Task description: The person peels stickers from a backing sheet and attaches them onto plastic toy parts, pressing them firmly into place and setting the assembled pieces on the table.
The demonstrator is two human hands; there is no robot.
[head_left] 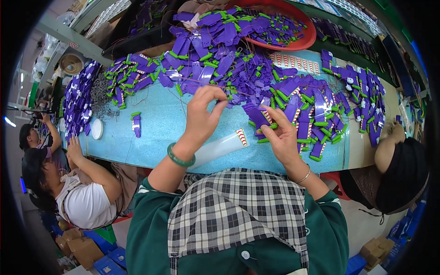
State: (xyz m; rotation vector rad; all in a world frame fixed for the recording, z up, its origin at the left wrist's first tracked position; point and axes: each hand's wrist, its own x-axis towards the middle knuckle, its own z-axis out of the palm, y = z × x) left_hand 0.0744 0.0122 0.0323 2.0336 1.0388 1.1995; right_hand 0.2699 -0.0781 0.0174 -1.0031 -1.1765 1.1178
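My right hand [283, 140] pinches a purple plastic part [255, 114] with a bright green end between thumb and fingers. Raised to the left of it, my left hand [206, 114] has its fingers curled in toward the thumb; whatever they grip is too small to make out. A thin reddish wire [201, 81] runs just above that hand toward the part. Beneath my hands a translucent strip [217, 150] lies on the blue tabletop [156, 119], with a red-and-white striped sticker [241, 137] at its right end.
A large heap of purple and green parts [224, 59] fills the far middle, below a red basin [302, 39]. Striped parts [316, 110] pile at right. A sticker sheet [298, 63], a white lid [97, 129] and a single part [136, 124] lie around. People sit at both sides.
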